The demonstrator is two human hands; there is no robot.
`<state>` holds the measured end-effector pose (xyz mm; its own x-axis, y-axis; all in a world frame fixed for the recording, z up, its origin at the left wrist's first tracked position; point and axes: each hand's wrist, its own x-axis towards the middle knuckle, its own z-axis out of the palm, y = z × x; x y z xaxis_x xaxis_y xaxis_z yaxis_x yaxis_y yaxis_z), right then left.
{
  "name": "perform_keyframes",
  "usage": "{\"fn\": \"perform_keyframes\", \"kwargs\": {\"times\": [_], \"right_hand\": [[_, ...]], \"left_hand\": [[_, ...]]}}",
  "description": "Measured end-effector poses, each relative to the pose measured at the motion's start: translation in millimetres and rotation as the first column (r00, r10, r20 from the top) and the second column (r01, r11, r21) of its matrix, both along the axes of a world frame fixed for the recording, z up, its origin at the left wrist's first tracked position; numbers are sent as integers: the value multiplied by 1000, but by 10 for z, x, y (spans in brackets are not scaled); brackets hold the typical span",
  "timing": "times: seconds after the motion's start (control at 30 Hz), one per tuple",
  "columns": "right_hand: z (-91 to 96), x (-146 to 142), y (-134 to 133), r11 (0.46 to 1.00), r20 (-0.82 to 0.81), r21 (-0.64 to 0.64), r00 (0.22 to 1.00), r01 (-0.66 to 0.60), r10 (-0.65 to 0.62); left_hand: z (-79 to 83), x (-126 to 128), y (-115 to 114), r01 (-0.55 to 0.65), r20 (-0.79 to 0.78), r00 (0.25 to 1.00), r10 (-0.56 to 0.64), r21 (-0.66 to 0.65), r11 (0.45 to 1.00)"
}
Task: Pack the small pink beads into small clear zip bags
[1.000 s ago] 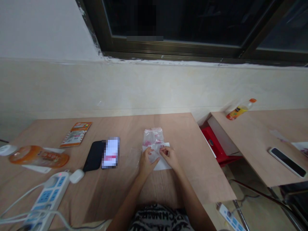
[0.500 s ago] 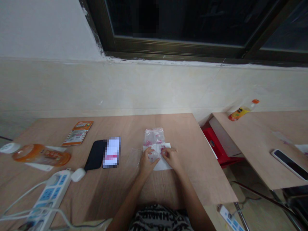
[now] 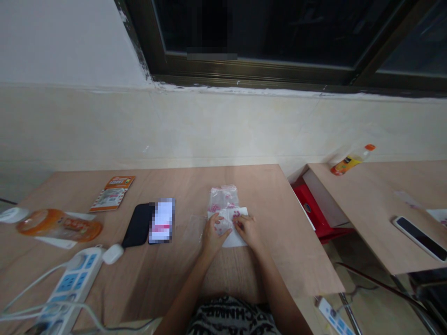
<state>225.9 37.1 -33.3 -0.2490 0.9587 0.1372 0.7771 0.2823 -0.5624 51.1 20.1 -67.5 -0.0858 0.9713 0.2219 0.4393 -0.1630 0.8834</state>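
A white sheet with small pink pieces on it lies in the middle of the wooden table. Just beyond it lies a clear plastic bag with pink bits inside. My left hand rests on the sheet's left part, fingers stretched forward over the pieces. My right hand is at the sheet's right part, its fingers pinched together on something too small to make out.
To the left lie two phones, a white earbud case, a power strip with cables, an orange bottle on its side and an orange packet. A second table at right carries a phone and a bottle; a red box sits between.
Both hands stay on the sheet with only slight finger movement. The view has shifted a little.
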Motion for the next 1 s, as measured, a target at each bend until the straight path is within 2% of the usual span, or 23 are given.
{"fn": "perform_keyframes", "kwargs": {"times": [0.2,0.37,0.53,0.63,0.73,0.87,1.0], "right_hand": [[-12,14,-16,1000,-76,-23,997,6,-8],[-43,-8,-6,996,-260,-39,962,81,-89],[-24,-98,7,998,-385,-52,922,25,-43],[4,-103,1,999,-381,-53,925,-8,-13],[14,-49,-5,997,-331,-51,941,64,-78],[11,16,-12,983,-166,-36,969,181,-185],[15,6,-19,974,-71,-19,972,225,-226]], "left_hand": [[-10,-6,5,6,-4,1000,-6,16,1000],[-17,-10,4,6,-1,1000,-6,-1,1000],[-42,-12,1,15,10,1000,-15,11,1000],[-44,-13,-2,14,11,1000,-14,8,1000],[-33,-11,0,4,6,1000,-4,0,1000],[-13,-7,5,1,-2,1000,-1,-7,1000],[-12,-7,1,7,1,1000,-7,-11,1000]]}}
